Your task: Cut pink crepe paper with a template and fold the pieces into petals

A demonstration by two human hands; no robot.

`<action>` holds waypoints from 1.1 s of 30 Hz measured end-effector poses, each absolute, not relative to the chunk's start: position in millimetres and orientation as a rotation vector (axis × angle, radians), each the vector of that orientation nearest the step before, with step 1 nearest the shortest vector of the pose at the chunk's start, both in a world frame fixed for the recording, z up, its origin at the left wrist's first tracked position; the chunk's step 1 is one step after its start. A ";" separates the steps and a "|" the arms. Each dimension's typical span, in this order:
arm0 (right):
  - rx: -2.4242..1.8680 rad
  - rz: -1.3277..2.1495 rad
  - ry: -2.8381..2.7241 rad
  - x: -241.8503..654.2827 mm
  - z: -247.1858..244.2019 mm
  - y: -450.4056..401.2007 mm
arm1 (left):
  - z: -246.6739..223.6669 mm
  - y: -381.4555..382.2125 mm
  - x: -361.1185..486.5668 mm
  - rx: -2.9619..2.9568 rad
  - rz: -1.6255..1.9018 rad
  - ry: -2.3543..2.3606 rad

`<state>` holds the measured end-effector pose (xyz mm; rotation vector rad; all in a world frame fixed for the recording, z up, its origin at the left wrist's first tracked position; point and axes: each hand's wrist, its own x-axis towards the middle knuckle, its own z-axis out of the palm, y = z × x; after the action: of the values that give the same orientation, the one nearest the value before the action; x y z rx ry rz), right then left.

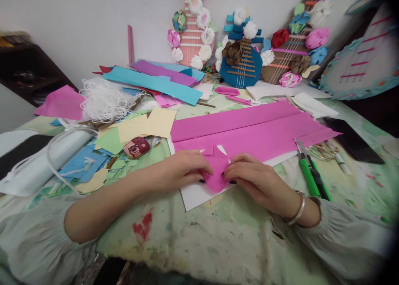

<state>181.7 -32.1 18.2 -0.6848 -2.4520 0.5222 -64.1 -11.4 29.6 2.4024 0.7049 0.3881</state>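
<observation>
Between my two hands is a small pink paper piece (217,178) with a rounded lower edge, over a white sheet (193,197). My left hand (190,167) pinches its left edge between thumb and fingers. At its right edge, the fingers of my right hand (254,177) close on the same piece. Just behind lies a large sheet of pink paper (258,129) with a lengthwise fold. Small pink scraps lie at the near edge of that sheet. To the right of my right hand rests a green utility knife (308,175), its blade pointing away from me.
Scissors (324,151) and a black phone (355,140) lie at right. On the left are white string (104,100), cream paper (160,122), blue scraps (81,162) and a dark red patterned object (136,147). Flower-covered paper instruments, including a blue one (241,69), lean on the wall.
</observation>
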 end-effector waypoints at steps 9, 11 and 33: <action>-0.857 0.506 -2.470 170.3 11.5 -31.0 | 24.5 -7.1 -61.0 2.241 0.521 0.717; -0.899 0.520 -2.460 169.2 11.2 -30.8 | 23.3 -6.4 -60.0 2.249 0.520 0.705; -0.961 0.471 -2.430 166.8 10.5 -31.4 | 37.1 -6.5 -62.1 2.437 0.271 0.498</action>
<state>166.8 -31.4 10.5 -0.9608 -2.4304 0.4713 -62.1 -6.5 37.1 2.4373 0.4979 0.2707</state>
